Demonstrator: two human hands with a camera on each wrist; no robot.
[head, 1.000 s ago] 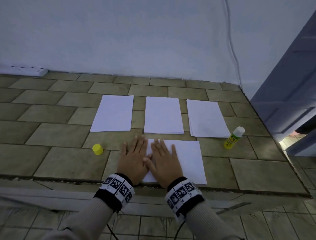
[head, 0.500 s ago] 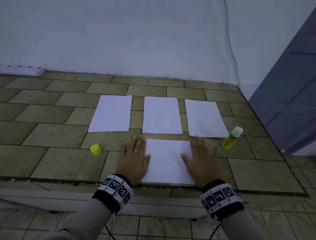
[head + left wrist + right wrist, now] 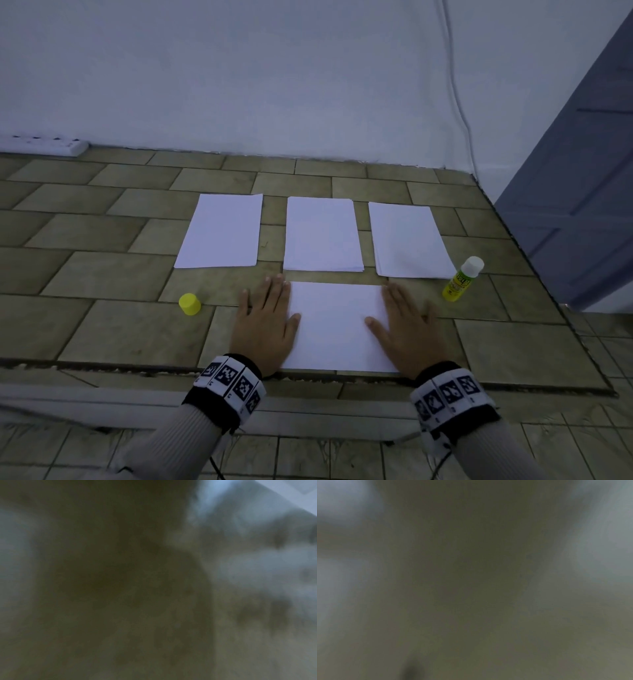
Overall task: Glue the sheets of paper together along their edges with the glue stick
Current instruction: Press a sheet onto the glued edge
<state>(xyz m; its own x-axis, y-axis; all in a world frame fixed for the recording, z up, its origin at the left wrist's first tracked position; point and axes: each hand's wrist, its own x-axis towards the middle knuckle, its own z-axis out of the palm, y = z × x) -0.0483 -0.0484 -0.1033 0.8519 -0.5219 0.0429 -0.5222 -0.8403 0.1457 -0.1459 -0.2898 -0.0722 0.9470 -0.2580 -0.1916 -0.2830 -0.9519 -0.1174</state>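
Note:
A white sheet of paper (image 3: 337, 325) lies near the front edge of the tiled surface. My left hand (image 3: 265, 322) presses flat on its left edge, fingers straight. My right hand (image 3: 406, 323) presses flat on its right edge the same way. Three white stacks lie behind it: left stack (image 3: 221, 231), middle stack (image 3: 322, 234), right stack (image 3: 407, 241). The glue stick (image 3: 462, 279), yellow with a white tip, stands to the right of my right hand. Its yellow cap (image 3: 189, 304) sits left of my left hand. Both wrist views are dark and blurred.
A white power strip (image 3: 44, 145) lies at the back left by the wall. A white cable (image 3: 455, 85) runs down the wall at the right. A grey-blue door (image 3: 575, 192) stands at the right. The tiled ledge ends in a step (image 3: 137, 366) just before my wrists.
My right hand has slid from beside the left hand across the sheet to its right edge. The left hand has stayed on the left edge.

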